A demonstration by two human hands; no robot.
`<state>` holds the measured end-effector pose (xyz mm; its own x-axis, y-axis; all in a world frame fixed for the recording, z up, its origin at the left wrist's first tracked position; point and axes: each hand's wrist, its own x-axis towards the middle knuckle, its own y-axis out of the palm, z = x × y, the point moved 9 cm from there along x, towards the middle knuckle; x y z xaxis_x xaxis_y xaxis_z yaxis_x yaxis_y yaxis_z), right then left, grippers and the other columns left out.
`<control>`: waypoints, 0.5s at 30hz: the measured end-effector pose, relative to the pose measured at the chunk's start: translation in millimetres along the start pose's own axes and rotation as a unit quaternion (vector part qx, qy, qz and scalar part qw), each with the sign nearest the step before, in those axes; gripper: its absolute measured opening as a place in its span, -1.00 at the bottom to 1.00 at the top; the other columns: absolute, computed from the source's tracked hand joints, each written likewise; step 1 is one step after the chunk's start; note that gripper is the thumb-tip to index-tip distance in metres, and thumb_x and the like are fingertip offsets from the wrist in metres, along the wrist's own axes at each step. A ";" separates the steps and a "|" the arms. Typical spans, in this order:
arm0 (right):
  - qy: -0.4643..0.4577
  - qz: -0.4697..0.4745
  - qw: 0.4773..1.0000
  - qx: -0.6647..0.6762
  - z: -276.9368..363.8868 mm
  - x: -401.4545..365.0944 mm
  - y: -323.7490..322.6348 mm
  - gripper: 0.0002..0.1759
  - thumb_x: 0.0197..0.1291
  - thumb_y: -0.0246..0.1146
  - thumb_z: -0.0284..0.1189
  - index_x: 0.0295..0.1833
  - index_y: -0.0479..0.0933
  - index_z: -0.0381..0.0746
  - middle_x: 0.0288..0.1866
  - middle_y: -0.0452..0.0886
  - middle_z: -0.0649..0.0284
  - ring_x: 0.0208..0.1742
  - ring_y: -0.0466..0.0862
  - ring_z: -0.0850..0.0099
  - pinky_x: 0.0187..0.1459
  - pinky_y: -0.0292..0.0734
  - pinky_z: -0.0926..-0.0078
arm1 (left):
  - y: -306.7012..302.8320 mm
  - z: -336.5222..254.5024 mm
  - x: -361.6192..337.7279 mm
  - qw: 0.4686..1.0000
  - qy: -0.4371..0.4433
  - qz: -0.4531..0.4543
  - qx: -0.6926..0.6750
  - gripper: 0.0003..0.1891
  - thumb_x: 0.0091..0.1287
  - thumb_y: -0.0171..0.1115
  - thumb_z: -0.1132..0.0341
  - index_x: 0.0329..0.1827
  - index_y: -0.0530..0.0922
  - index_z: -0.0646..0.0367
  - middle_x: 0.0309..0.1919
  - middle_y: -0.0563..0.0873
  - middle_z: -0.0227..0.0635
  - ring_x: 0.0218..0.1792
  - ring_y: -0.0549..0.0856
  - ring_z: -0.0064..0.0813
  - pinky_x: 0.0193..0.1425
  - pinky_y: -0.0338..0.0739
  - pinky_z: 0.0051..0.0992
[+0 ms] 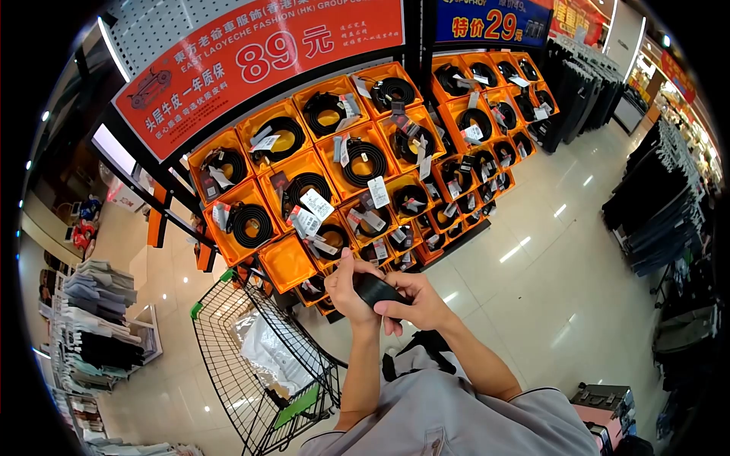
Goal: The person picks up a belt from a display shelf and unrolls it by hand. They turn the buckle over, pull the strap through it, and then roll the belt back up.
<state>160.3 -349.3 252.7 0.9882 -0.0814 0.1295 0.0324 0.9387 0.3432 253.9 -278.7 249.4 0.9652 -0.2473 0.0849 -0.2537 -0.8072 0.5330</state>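
Observation:
Between my two hands, in front of my chest, is a coiled black belt (pixel 374 292). My left hand (pixel 351 292) wraps round its left side with the fingers raised along the back. My right hand (pixel 414 302) grips the right side, its thumb across the front of the coil. Just beyond the hands rises a display of orange boxes, most holding a rolled black belt (pixel 365 163) with white and red tags. One orange box (pixel 287 262) near my left hand has no belt in it.
A wire shopping cart (pixel 251 365) with a white plastic-wrapped package (pixel 274 346) stands at my left. A red price sign (pixel 266 61) tops the display. Racks of trousers (pixel 658 197) hang on the right, folded clothes (pixel 99 311) lie far left, and suitcases (pixel 604 410) stand lower right.

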 end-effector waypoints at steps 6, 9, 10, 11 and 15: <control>-0.023 -0.002 0.999 0.034 -2.4 -0.5 2.1 -0.86 0.44 0.23 -0.47 -0.12 0.46 -0.33 -0.49 0.70 0.15 -0.62 0.62 0.55 -0.56 0.52 0.63 | -5.4 14.1 1.5 0.997 -0.061 -0.026 -0.040 -0.47 0.57 0.00 0.19 -0.62 0.57 0.27 -0.68 0.62 -0.30 -0.65 0.57 -0.55 -0.44 0.45 -0.56; -0.022 -0.018 0.998 0.052 -5.4 -1.9 -1.6 -0.84 0.47 0.21 -0.44 -0.10 0.47 -0.33 -0.49 0.71 0.16 -0.64 0.59 0.60 -0.58 0.50 0.65 | -2.6 8.2 1.0 0.999 -0.038 -0.021 -0.014 -0.47 0.57 0.00 0.18 -0.61 0.57 0.26 -0.68 0.63 -0.31 -0.65 0.57 -0.56 -0.45 0.45 -0.57; -0.026 -0.017 0.999 0.035 -5.2 -2.9 -1.8 -0.83 0.47 0.20 -0.43 -0.11 0.46 -0.33 -0.48 0.72 0.15 -0.65 0.58 0.61 -0.59 0.48 0.66 | -1.5 5.6 0.2 0.999 -0.030 -0.019 -0.007 -0.47 0.57 0.00 0.18 -0.62 0.57 0.26 -0.68 0.63 -0.31 -0.65 0.57 -0.56 -0.45 0.45 -0.57; -0.025 -0.017 0.999 0.036 -5.0 -3.5 -1.9 -0.83 0.47 0.20 -0.43 -0.11 0.46 -0.33 -0.48 0.72 0.15 -0.65 0.58 0.61 -0.59 0.48 0.66 | -0.9 4.7 -0.7 0.999 -0.031 -0.019 -0.006 -0.47 0.57 0.00 0.18 -0.62 0.57 0.26 -0.68 0.63 -0.31 -0.65 0.57 -0.56 -0.45 0.45 -0.57; -0.026 -0.011 0.998 0.050 -1.8 -4.9 -1.6 -0.84 0.46 0.21 -0.43 -0.11 0.47 -0.33 -0.48 0.72 0.14 -0.68 0.54 0.62 -0.64 0.43 0.66 | 3.5 2.7 0.7 1.000 -0.014 0.005 -0.010 -0.42 0.57 -0.03 0.19 -0.68 0.56 0.29 -0.70 0.62 -0.29 -0.66 0.53 -0.55 -0.46 0.39 -0.56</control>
<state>155.7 -349.8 249.8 0.9784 -0.1214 0.1672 0.0367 0.8985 0.4374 253.6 -283.2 249.1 0.9602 -0.2712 0.0663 -0.2621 -0.7940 0.5485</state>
